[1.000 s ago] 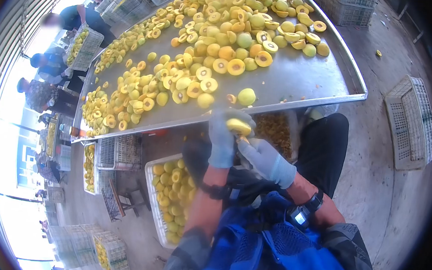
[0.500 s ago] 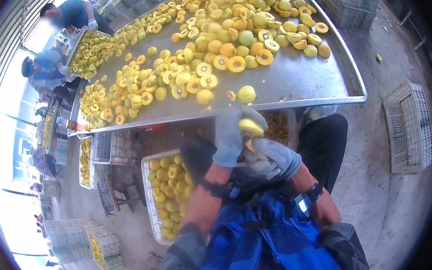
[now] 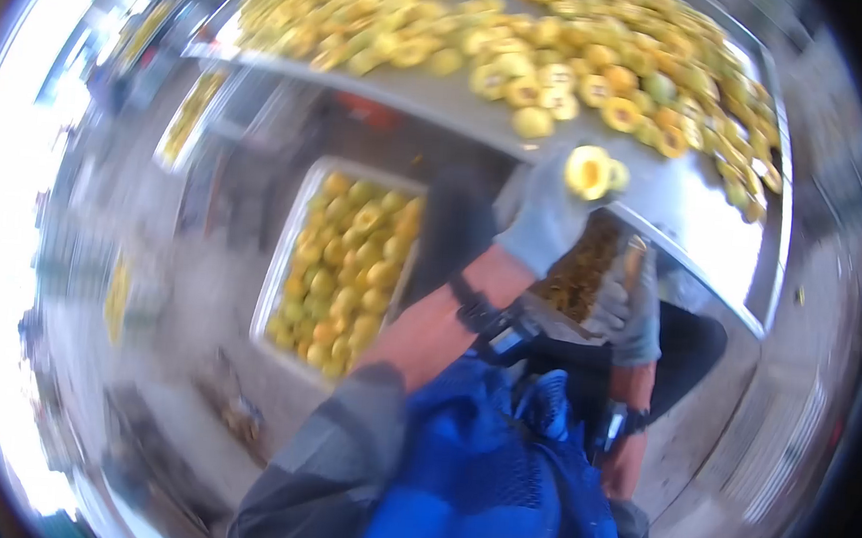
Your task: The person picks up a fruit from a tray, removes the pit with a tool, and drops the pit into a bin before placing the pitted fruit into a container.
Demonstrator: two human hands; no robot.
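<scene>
Near the table (image 3: 693, 209), left hand (image 3: 547, 215) holds fruit (image 3: 589, 173), right hand (image 3: 628, 315) seemingly a tool (image 3: 634, 263).

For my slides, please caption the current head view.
Gloved left hand holds cut yellow fruit, right hand a slim brownish object, beside a fruit-laden table.

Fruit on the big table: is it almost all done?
Not nearly, I'd guess. Looks done: yellow fruit filling the white crate, brown bits under the table. In hand: the left hand has a cut fruit with a yellow middle; the right hand holds a small tool. Left to do: lots of fruit on the table, some halves with dark middles.
</scene>
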